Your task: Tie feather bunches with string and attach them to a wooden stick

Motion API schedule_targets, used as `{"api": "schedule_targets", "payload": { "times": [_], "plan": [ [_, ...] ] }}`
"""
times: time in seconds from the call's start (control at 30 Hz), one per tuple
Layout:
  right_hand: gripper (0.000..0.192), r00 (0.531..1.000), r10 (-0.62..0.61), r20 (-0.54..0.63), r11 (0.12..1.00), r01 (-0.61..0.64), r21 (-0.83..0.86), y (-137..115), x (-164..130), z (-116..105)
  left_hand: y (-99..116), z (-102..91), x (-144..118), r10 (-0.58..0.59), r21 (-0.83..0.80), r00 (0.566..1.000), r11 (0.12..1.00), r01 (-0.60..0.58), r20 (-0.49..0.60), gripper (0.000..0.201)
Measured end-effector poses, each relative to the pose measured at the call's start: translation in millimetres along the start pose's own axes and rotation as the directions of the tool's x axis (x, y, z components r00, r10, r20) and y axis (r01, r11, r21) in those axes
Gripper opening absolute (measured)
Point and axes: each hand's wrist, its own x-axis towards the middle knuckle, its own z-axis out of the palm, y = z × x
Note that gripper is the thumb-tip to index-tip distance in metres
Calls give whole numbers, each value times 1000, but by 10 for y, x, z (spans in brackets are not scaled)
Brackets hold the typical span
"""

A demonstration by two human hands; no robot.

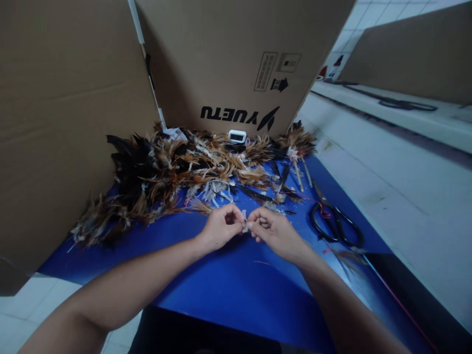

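Note:
Over the middle of the blue tabletop [214, 275], my left hand [221, 227] and my right hand [271, 230] meet fingertip to fingertip. Both pinch a small whitish, wispy piece [244, 221] between thumb and forefinger. It looks like a bit of feather or fluff, mostly hidden by the fingers. Just beyond my hands lies a long heap of brown and black feathers [191, 167]. White string-like loops [219, 191] rest at the heap's near edge. Loose dark feathers [258, 194] lie right behind my right hand.
Black-handled scissors [335, 223] lie to the right, with red thread across them. Thin sticks [298, 176] are by the heap's right end. A small white device with a dark display [237, 136] sits behind the feathers. Cardboard panels [228, 64] wall off the left and back.

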Motion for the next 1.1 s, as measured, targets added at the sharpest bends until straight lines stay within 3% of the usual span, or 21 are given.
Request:
{"api": "schedule_targets", "payload": {
  "times": [0.33, 1.1],
  "plan": [
    [10, 994, 98, 55, 993, -101, 63, -60, 16, -16, 65, 15, 4, -36, -40, 999, 999, 35, -16, 25],
    [22, 984, 126, 124, 945, -157, 286, -116, 1, -53, 140, 31, -41, -78, -229, 997, 971, 70, -23, 28]
  ]
}}
